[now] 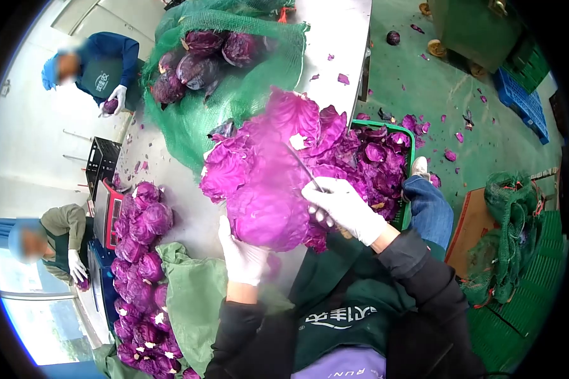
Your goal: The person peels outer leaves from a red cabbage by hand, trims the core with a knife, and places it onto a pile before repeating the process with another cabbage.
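The fingers (226, 237) of the left hand (243, 260) are grasping a large purple cabbage (265, 218) from its near side, its bulk resting just above them, while the fingers (322, 188) of the right hand (349, 210) are curled tight round a knife (305, 165), the blade slanting up and away toward the leaves. Loose purple leaves (306, 120) lie piled just beyond both sets of fingers. Right beside the right fingers stands a green crate (413, 151), heaped with torn leaves (376, 155) (a few more are scattered on the floor (449, 95) past it). Farther beyond the left fingers, a green mesh bag (186, 126) gapes on the surface (186, 208), with several dark, unpeeled cabbages (199, 69) in its mouth. To the left of the left fingers, past a crumpled green cloth (193, 290), peeled cabbages (142, 252) form a long heap; well beyond it sits a black crate (102, 161), whose contents cannot be made out.
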{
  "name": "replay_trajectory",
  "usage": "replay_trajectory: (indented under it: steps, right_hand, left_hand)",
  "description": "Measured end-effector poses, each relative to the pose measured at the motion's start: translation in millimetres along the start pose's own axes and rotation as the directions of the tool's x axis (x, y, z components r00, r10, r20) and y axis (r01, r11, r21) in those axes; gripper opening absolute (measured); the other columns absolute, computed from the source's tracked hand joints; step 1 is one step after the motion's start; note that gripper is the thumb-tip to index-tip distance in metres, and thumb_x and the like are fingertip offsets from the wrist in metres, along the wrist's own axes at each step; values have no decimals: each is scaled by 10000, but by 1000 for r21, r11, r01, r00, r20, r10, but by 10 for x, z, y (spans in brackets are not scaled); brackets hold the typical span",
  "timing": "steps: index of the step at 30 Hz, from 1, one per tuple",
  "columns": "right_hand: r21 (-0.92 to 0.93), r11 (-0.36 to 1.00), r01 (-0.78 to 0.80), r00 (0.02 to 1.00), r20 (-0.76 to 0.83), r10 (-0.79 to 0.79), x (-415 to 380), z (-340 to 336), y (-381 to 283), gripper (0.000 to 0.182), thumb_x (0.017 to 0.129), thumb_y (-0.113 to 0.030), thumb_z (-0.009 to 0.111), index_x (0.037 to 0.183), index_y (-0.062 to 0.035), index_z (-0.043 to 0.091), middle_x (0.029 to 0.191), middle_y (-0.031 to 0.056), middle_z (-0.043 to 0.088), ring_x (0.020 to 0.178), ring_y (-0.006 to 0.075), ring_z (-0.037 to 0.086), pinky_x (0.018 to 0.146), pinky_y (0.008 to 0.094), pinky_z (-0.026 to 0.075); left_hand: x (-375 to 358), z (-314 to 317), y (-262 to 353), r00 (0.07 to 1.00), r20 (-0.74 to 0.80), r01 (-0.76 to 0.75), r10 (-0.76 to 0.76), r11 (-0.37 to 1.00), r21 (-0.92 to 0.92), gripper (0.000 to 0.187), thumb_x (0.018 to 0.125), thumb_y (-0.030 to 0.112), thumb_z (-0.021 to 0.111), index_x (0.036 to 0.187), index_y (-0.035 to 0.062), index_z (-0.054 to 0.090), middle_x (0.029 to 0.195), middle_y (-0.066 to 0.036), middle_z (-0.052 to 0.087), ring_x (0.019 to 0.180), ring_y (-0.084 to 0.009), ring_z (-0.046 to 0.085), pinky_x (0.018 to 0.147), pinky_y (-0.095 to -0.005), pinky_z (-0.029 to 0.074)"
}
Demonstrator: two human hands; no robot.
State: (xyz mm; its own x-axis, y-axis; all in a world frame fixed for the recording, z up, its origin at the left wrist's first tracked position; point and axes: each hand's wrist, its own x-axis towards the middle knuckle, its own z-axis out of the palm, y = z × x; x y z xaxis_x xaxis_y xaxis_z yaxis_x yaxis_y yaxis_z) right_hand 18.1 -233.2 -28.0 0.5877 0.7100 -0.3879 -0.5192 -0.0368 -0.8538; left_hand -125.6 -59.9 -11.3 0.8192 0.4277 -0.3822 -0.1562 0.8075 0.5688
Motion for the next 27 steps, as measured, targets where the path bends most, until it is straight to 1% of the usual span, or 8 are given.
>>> replay_trajectory:
  steps: [6, 8, 13, 14, 18, 19, 21, 27]
  right_hand:
    - [185, 938, 295, 942, -224, -252, 17, -130, -293, 128, 952, -184, 652, 963, -57, 660, 752, -22, 628, 566, 29, 527, 467, 177, 402]
    - [-37, 977, 209, 959, -186, -212, -31, -88, -290, 161, 922, -213, 702, 977, -64, 676, 725, -10, 624, 590, 67, 551, 523, 213, 448]
    - [-677, 419, 606, 611, 58, -789, 0, 185, 129, 385, 859, -250, 779, 1168, -74, 632, 1062, 71, 591, 908, 174, 609, 765, 312, 520]
    - [-514, 738, 437, 843, -52, -535, -5, 130, 153, 372, 868, -229, 772, 1172, -62, 635, 1033, 68, 598, 879, 152, 601, 750, 297, 511]
    - [-527, 709, 468, 784, -123, -609, 103, 59, 224, 364, 893, -204, 751, 1196, -44, 627, 1030, 76, 628, 889, 143, 611, 764, 290, 508]
    - [-537, 709, 458, 779, -141, -611, 129, 36, 270, 365, 897, -203, 748, 1201, -43, 625, 1041, 80, 632, 900, 147, 615, 771, 292, 510]
    - [-530, 739, 416, 806, -161, -569, 112, -15, 243, 378, 910, -200, 733, 1231, -40, 613, 1095, 103, 643, 955, 170, 632, 818, 298, 519]
    - [-558, 688, 465, 777, -116, -619, 21, -189, 183, 320, 974, -179, 630, 1239, 0, 619, 1153, 152, 678, 1015, 219, 676, 907, 323, 531]
  left_hand:
    - [-48, 83, 32, 978, -207, 39, -2, 984, 172, 704, 964, 529, 547, 1496, 107, 360, 1470, -150, 469, 1293, -350, 530, 1032, -564, 477]
    - [-28, 66, 53, 985, -160, 92, -56, 970, 225, 741, 966, 572, 519, 1517, 124, 308, 1471, -154, 453, 1279, -365, 537, 956, -583, 530]
    - [-3, 25, 10, 991, -110, 111, -77, 929, 352, 747, 994, 417, 551, 1570, 125, 175, 1394, -137, 507, 1216, -310, 572, 979, -544, 510]
    - [-2, -8, 4, 992, -114, 99, -57, 908, 407, 778, 999, 338, 584, 1587, 114, 125, 1362, -138, 527, 1190, -293, 582, 991, -542, 490]
    - [113, -87, -244, 944, 152, -273, 294, 429, 861, 997, 830, 178, 793, 1566, 0, 144, 1352, -189, 446, 1203, -296, 549, 1023, -442, 454]
    - [160, -147, -250, 745, 490, -358, 453, -348, 866, 974, 796, 131, 809, 1550, -4, 207, 1370, -201, 425, 1207, -243, 520, 1046, -416, 419]
    - [190, -30, -247, 734, 534, -353, 419, -436, 828, 975, 765, 152, 837, 1521, -31, 250, 1415, -205, 384, 1270, -262, 460, 1093, -428, 363]
    - [399, 140, -314, 786, 466, -450, 406, -140, 882, 1077, 685, 163, 901, 1504, -55, 236, 1489, -200, 348, 1362, -274, 377, 1155, -398, 296]
